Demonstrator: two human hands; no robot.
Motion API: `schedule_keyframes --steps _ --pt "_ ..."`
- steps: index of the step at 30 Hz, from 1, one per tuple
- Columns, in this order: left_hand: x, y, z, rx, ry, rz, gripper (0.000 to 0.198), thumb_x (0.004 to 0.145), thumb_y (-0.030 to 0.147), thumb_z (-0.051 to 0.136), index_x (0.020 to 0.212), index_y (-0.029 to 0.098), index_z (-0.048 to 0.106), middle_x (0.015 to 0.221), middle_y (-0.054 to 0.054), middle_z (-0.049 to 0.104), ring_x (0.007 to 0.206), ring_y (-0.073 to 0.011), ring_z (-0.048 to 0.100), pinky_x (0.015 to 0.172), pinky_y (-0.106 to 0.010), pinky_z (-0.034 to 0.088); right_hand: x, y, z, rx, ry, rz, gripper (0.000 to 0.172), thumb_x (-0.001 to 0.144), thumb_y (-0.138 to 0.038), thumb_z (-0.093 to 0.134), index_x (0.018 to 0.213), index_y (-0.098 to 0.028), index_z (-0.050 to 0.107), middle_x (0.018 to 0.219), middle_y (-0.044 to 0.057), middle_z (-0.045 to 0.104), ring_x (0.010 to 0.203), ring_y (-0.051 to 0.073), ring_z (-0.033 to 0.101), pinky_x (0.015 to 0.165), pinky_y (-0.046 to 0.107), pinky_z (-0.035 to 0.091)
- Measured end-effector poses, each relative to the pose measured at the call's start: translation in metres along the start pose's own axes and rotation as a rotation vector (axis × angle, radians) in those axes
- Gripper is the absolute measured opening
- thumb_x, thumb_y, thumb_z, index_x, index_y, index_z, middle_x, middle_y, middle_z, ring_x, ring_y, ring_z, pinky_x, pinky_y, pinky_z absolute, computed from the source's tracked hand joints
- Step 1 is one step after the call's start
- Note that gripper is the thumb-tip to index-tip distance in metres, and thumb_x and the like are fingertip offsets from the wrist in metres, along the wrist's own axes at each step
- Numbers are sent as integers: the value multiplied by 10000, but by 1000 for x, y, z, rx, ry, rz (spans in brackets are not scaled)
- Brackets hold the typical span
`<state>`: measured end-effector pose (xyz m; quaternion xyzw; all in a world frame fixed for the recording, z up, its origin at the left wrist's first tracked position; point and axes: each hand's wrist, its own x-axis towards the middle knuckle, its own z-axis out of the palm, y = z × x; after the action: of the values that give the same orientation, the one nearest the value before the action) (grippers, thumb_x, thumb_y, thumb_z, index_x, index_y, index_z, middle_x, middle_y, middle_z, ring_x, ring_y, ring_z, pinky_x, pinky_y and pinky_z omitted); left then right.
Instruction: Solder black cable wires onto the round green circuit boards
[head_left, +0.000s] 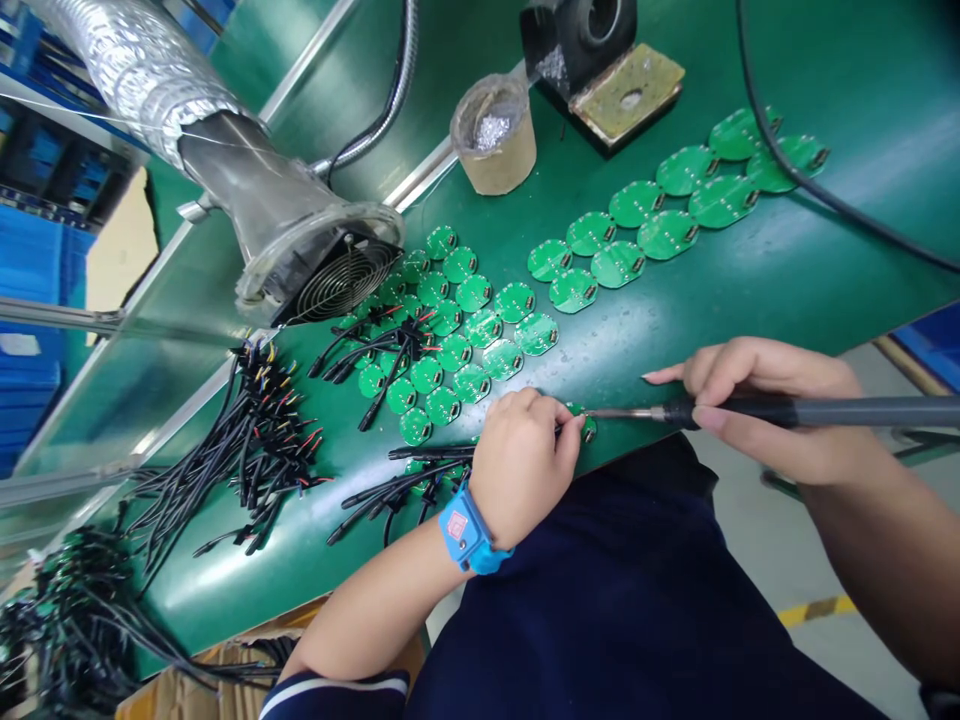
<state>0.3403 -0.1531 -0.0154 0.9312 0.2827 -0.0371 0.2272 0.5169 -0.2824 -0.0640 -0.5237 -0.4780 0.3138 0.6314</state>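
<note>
My right hand grips a soldering iron by its dark handle, with the index finger stretched out. The iron's tip touches or nearly touches a small green circuit board at the bench's front edge. My left hand, with a blue wrist strap, is closed in a pinch beside that board. A bit of black cable shows between its thumb and fingers; the rest of the hold is hidden. Several black cables lie behind the left hand, partly over more boards.
Rows of round green boards cover the middle of the green bench. Piles of black cables lie left. A fume extractor overhangs the boards. Farther back are a solder cup and an iron stand with sponge. A black cord hangs at right.
</note>
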Motion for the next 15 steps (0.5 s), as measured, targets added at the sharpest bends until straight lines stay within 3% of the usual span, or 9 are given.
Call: schedule_keyframes --steps 15 --pt "0 6 -1 39 -28 -50 213 880 286 516 719 170 594 719 -42 568 723 -186 520 709 -345 399 0 0 0 -6 -9 -5 133 718 -104 621 774 -212 567 622 -33 479 603 123 502 840 480 557"
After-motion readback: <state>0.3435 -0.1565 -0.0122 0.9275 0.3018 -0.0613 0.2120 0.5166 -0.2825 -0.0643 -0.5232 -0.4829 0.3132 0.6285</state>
